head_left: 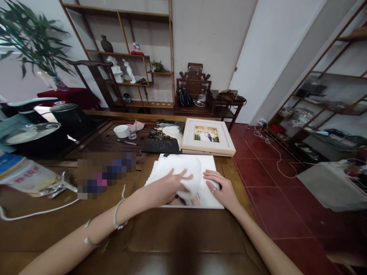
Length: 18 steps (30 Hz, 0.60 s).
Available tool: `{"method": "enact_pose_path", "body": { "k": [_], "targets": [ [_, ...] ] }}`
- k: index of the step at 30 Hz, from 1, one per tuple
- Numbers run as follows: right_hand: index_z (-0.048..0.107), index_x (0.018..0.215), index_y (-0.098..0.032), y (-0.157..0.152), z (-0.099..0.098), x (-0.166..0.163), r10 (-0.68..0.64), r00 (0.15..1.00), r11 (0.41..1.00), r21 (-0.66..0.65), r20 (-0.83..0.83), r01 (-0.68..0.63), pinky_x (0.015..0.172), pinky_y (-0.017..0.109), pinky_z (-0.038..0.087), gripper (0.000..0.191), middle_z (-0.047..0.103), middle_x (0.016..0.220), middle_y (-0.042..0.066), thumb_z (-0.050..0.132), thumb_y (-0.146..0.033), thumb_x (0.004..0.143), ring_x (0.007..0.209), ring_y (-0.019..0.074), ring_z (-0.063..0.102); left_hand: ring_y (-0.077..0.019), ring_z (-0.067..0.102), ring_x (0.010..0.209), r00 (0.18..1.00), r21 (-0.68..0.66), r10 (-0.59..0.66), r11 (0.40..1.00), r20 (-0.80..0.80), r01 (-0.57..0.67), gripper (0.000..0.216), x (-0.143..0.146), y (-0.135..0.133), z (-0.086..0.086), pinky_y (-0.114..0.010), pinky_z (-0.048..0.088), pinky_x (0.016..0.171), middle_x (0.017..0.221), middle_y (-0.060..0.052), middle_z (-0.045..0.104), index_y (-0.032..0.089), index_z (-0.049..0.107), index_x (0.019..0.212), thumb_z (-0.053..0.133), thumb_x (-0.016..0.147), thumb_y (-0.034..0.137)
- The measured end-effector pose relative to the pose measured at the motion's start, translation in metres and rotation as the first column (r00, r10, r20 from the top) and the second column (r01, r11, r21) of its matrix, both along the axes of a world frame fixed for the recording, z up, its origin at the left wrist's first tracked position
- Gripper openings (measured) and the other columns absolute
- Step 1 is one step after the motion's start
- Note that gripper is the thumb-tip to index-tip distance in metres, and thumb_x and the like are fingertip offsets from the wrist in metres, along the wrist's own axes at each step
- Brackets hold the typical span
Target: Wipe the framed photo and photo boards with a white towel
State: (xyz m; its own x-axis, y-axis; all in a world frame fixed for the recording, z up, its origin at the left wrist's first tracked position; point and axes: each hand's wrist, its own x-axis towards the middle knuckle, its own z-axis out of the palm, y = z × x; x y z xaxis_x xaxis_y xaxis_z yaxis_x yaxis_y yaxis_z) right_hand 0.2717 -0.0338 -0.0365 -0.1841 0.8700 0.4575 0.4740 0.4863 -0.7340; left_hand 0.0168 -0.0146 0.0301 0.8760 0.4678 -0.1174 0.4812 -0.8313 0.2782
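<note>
A white cloth point(190, 166) is spread over a photo panel point(208, 200) lying flat on the wooden table. My left hand point(172, 185) presses on the cloth, fingers curved and somewhat apart, with fabric bunched under them. Below the cloth, part of the printed picture shows dark and skin-toned areas; the rest of the print is covered. On the panel's right edge rests my right hand point(222, 187), its fingers stretched over the white surface and the thumb lower down.
Behind the panel lie a dark photo print point(164, 137) and a white framed picture point(208, 137). To the left are a tea tray point(97, 141), a white cup point(121, 131), a dark kettle point(69, 118), a plastic package point(28, 173) and a white cable point(43, 215).
</note>
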Motion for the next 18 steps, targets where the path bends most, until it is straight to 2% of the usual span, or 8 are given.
{"method": "enact_pose_path", "body": {
  "k": [5,8,11,16,18],
  "targets": [
    [0.071,0.095,-0.025,0.0,0.001,0.0,0.001,1.0,1.0,-0.002,-0.003,-0.001,0.097,0.045,0.047,0.018,0.07,0.105,0.007,0.057,-0.023,0.084,0.109,0.023,0.06,-0.0291,0.018,0.139,0.997,-0.052,-0.076,0.996,-0.005,0.075,0.062,-0.003,-0.05,0.007,-0.053,0.028,0.105,0.15,-0.003,0.029,0.027,0.059,0.113,0.046,0.065,-0.009],
    [0.071,0.095,-0.025,0.0,0.002,-0.001,0.003,1.0,1.0,-0.006,-0.001,-0.003,0.096,0.045,0.047,0.018,0.07,0.105,0.007,0.057,-0.023,0.084,0.109,0.0231,0.06,-0.0299,0.02,0.138,0.997,-0.075,-0.075,0.994,-0.014,0.074,0.057,-0.005,-0.058,0.005,-0.052,0.03,0.105,0.15,-0.001,0.03,0.028,0.06,0.109,0.049,0.065,-0.006],
    [0.071,0.095,-0.025,0.0,0.001,0.0,-0.001,1.0,1.0,-0.003,0.001,0.001,0.096,0.044,0.047,0.018,0.07,0.106,0.007,0.057,-0.022,0.084,0.109,0.0227,0.06,-0.025,0.019,0.139,1.0,-0.029,-0.014,0.999,0.025,0.015,0.058,-0.004,-0.04,0.0,-0.05,0.03,0.106,0.15,0.0,0.029,0.027,0.059,0.111,0.042,0.068,-0.008],
    [0.071,0.094,-0.025,0.0,0.001,0.0,-0.002,1.0,1.0,-0.002,-0.001,0.002,0.097,0.045,0.047,0.018,0.07,0.106,0.007,0.057,-0.022,0.084,0.11,0.0228,0.06,-0.0351,0.011,0.139,0.973,0.114,0.232,0.966,0.019,-0.232,0.066,0.007,0.012,-0.01,-0.067,0.022,0.101,0.152,-0.007,0.022,0.022,0.056,0.121,0.038,0.066,-0.01],
    [0.071,0.094,-0.025,-0.001,0.002,0.0,-0.002,1.0,1.0,-0.002,-0.003,0.002,0.096,0.045,0.048,0.018,0.07,0.105,0.008,0.057,-0.022,0.084,0.109,0.0232,0.061,-0.0343,0.008,0.14,0.967,0.136,0.25,0.957,0.051,-0.255,0.068,0.009,0.025,-0.013,-0.068,0.018,0.102,0.152,-0.007,0.02,0.022,0.057,0.121,0.036,0.065,-0.01]
  ]
}}
